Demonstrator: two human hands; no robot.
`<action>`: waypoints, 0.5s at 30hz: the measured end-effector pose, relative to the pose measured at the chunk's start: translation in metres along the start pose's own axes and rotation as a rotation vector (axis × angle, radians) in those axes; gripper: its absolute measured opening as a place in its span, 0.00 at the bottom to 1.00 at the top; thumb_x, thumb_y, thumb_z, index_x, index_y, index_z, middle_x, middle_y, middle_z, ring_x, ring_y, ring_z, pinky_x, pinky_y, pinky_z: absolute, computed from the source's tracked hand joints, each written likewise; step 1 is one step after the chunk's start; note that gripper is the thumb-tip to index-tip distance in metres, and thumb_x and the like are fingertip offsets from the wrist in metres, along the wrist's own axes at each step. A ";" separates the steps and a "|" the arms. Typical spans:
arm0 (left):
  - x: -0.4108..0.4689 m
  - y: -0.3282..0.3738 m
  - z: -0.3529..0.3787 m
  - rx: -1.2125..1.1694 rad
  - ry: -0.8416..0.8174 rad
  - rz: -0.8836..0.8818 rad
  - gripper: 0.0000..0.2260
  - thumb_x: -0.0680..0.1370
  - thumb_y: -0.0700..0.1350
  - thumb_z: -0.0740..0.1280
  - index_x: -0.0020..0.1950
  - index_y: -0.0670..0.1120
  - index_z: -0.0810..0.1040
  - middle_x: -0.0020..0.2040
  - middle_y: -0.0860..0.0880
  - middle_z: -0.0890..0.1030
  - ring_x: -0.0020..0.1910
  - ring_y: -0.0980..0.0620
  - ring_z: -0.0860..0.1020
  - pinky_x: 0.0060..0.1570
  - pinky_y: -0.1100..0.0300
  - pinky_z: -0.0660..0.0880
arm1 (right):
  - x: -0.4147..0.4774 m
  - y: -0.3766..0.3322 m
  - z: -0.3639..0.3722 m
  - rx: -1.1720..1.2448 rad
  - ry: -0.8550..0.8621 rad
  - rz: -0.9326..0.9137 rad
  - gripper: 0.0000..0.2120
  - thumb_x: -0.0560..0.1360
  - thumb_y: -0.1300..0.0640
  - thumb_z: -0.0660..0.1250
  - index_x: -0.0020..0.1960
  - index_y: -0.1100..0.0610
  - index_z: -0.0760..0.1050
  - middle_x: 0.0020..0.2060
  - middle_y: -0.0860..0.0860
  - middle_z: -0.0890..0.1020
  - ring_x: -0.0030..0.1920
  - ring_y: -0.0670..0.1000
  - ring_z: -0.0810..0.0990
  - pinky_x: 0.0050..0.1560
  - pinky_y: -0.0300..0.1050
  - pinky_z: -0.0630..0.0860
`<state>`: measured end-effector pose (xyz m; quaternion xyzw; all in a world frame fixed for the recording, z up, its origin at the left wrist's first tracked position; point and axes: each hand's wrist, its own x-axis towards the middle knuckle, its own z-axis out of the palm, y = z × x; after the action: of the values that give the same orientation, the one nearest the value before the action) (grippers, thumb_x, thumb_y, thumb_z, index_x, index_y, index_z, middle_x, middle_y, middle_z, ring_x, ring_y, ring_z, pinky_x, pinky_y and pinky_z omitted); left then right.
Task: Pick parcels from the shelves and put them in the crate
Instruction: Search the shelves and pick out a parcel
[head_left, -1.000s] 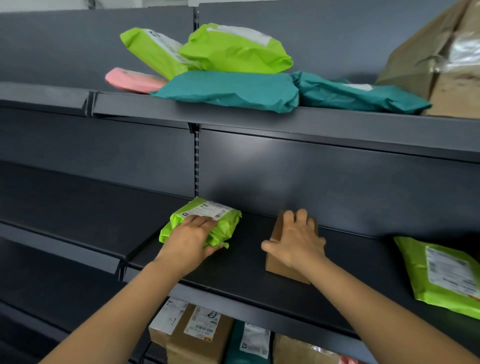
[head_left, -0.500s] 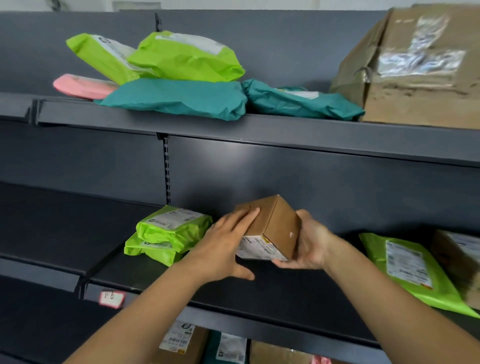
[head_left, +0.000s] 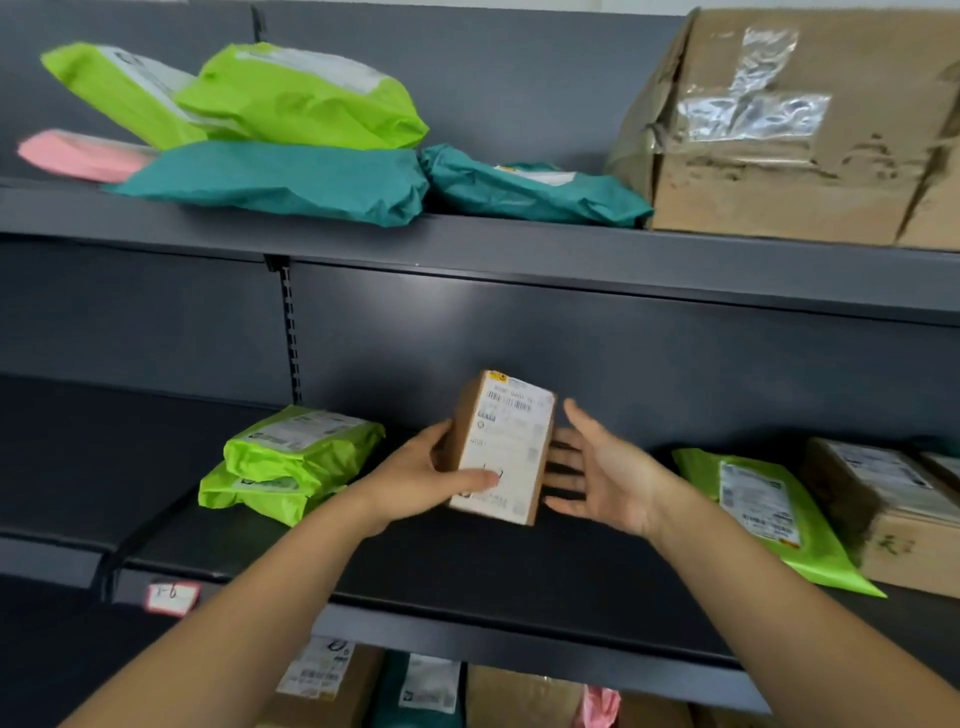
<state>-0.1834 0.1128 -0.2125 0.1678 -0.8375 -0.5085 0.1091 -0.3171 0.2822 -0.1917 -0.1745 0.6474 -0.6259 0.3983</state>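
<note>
A small brown cardboard box (head_left: 501, 447) with a white shipping label facing me is held upright above the middle shelf (head_left: 467, 561). My left hand (head_left: 431, 475) grips its left side, thumb across the label's lower part. My right hand (head_left: 597, 470) is spread with straight fingers just right of the box, apart from it or barely touching. Two lime-green mailer bags (head_left: 291, 457) lie stacked on the shelf to the left. No crate is in view.
A lime-green mailer (head_left: 763, 512) and a brown box (head_left: 893, 512) lie at the right of the middle shelf. The top shelf carries green, teal (head_left: 291, 179) and pink bags and a large worn carton (head_left: 795, 130). More parcels (head_left: 363, 686) sit on the shelf below.
The box has been lifted off the shelf and turned so its label faces me. My left hand left the green bag and took the box; my right hand has let go and spread.
</note>
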 end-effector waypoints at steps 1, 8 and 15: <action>-0.001 0.002 0.004 -0.053 -0.015 -0.049 0.28 0.71 0.55 0.73 0.67 0.60 0.65 0.55 0.62 0.78 0.52 0.63 0.76 0.49 0.62 0.74 | 0.001 0.003 0.001 -0.057 0.011 -0.042 0.23 0.73 0.39 0.64 0.65 0.47 0.72 0.61 0.49 0.78 0.62 0.54 0.75 0.59 0.53 0.73; 0.007 0.011 0.030 -0.081 -0.055 -0.238 0.18 0.74 0.63 0.62 0.61 0.58 0.67 0.54 0.53 0.79 0.53 0.51 0.78 0.58 0.49 0.75 | -0.005 0.019 0.015 -0.444 0.037 -0.204 0.47 0.63 0.60 0.78 0.75 0.47 0.56 0.63 0.46 0.75 0.61 0.47 0.75 0.66 0.50 0.71; 0.013 0.010 0.042 -0.091 -0.124 -0.265 0.32 0.74 0.65 0.61 0.73 0.53 0.58 0.65 0.52 0.72 0.60 0.51 0.73 0.58 0.54 0.69 | -0.011 0.026 0.025 -0.745 0.167 -0.284 0.55 0.63 0.49 0.78 0.78 0.51 0.45 0.71 0.47 0.60 0.70 0.47 0.62 0.66 0.39 0.61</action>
<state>-0.2116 0.1466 -0.2230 0.2401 -0.7891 -0.5653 -0.0033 -0.2850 0.2770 -0.2102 -0.3432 0.8295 -0.4091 0.1636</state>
